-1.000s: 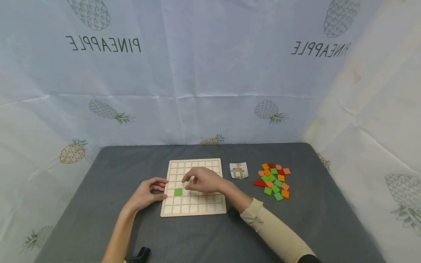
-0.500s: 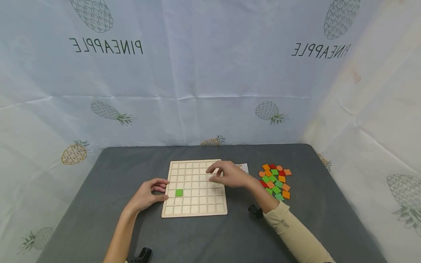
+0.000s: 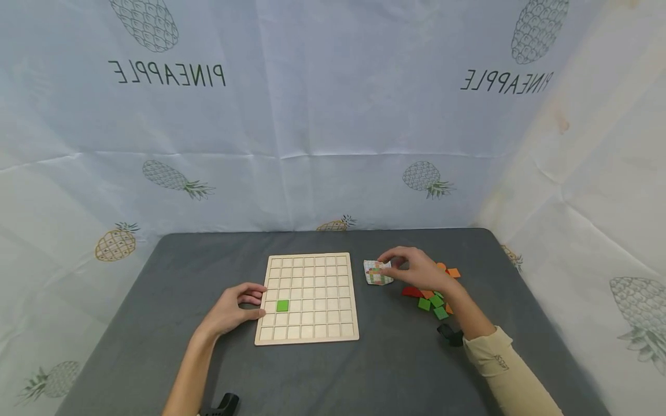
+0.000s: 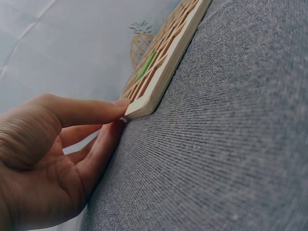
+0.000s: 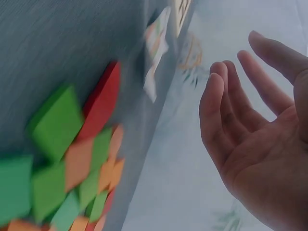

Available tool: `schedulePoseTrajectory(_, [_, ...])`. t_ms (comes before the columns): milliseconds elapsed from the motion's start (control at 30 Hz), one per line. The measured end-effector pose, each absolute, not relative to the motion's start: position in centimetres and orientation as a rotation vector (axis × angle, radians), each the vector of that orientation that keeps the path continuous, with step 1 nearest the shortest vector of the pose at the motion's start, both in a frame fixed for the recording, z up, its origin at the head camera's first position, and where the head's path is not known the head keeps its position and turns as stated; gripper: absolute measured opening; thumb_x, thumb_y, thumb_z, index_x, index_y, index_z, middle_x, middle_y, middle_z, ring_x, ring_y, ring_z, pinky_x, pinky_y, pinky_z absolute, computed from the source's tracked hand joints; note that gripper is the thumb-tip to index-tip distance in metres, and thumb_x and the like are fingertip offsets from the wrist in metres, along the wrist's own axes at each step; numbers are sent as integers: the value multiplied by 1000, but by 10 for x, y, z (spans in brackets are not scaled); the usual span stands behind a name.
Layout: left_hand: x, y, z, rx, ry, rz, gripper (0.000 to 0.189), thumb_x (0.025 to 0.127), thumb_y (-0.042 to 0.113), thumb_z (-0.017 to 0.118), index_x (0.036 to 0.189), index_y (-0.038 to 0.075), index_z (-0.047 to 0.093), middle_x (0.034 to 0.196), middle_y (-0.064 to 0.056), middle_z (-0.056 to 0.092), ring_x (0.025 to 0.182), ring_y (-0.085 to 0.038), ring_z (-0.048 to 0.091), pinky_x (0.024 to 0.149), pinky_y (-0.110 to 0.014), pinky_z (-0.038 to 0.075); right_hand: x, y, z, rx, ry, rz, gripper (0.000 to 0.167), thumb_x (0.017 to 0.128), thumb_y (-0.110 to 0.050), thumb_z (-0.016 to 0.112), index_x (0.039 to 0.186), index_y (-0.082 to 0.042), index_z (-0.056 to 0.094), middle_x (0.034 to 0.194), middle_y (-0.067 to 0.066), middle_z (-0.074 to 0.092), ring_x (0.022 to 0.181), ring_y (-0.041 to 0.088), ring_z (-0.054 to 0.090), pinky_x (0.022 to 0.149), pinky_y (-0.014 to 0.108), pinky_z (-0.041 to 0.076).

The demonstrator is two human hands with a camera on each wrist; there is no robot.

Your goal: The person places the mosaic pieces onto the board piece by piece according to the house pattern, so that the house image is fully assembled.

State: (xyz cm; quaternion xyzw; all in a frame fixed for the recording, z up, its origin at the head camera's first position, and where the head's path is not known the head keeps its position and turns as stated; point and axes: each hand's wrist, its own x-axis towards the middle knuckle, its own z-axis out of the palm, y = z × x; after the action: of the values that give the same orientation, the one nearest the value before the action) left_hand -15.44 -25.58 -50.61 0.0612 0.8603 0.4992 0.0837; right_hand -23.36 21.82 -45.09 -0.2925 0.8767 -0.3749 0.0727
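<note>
A wooden grid board (image 3: 307, 323) lies flat on the table, with one green square tile (image 3: 282, 305) in a cell at its left. My left hand (image 3: 234, 307) holds the board's left edge; in the left wrist view the thumb (image 4: 91, 109) lies on the rim, fingertips below it against the side. My right hand (image 3: 416, 268) hovers over the space between a small pattern card (image 3: 376, 279) and the loose tiles, partly covering both. The right wrist view shows that hand with loosely bent fingers (image 5: 214, 108) and nothing between them.
Loose green, orange and red tiles (image 3: 437, 301) lie in a pile on the right of the grey table (image 3: 312, 381). One red piece (image 5: 102, 101) is longer than the squares. A pineapple-print cloth (image 3: 333, 115) hangs behind and at the sides.
My right hand has moved right, from above the board past the card to the edge of the tile pile. The left hand and the board stay in place.
</note>
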Motion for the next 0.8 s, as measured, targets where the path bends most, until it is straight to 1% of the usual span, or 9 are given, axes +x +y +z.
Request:
schedulePoseTrajectory(100, [-154,-255,-506,175,2572,1490,59,87,3,88,139,-8,63,125,-23,70,107,-25,70,84,-23,56,-234,236,-455,-816,2637,-1128,35,103,-20,76,133,-3,73,134,20,73,104,21,74,84,33,60])
schedulePoseTrajectory(200, [-154,-255,-507,171,2574,1490,59,86,3,88,139,-8,64,125,-23,70,107,-25,70,84,-23,57,-232,254,-458,-767,2638,-1128,37,104,-21,75,135,-1,71,135,22,72,106,24,74,81,30,60])
schedulePoseTrajectory(333, [-154,-254,-506,171,2579,1484,59,86,3,88,139,-8,63,126,-23,70,107,-24,70,83,-23,56,-228,275,-461,-729,2643,-1137,38,104,-21,75,136,0,71,135,23,72,108,28,73,81,28,60])
schedulePoseTrajectory(400, [-155,-253,-507,168,2581,1480,59,86,3,88,139,-8,63,125,-23,70,106,-24,70,83,-23,56,-227,285,-463,-721,2663,-1127,37,104,-20,74,135,0,71,134,23,72,107,27,73,80,28,60])
schedulePoseTrajectory(533, [-155,-252,-507,155,2588,1472,60,86,3,89,139,-8,64,125,-22,70,106,-24,70,82,-23,56,-225,300,-466,-675,2717,-1082,35,104,-18,74,135,-3,72,133,21,74,103,25,73,74,28,57])
schedulePoseTrajectory(667, [-154,-253,-507,158,2591,1468,61,86,3,88,140,-8,63,125,-22,69,106,-24,69,82,-23,56,-228,314,-471,-616,2740,-1055,35,103,-16,74,136,-2,72,132,22,74,103,25,72,74,28,58])
schedulePoseTrajectory(767, [-154,-254,-508,174,2586,1475,61,87,3,88,140,-8,62,125,-23,68,106,-25,69,82,-24,56,-232,323,-478,-612,2745,-1050,33,102,-11,75,133,1,72,127,23,75,95,19,71,73,27,57])
schedulePoseTrajectory(800, [-154,-254,-508,180,2584,1478,61,87,3,88,141,-9,62,125,-23,68,107,-26,69,82,-24,56,-233,326,-480,-615,2744,-1049,32,102,-10,74,132,2,73,123,23,75,89,17,70,71,26,56])
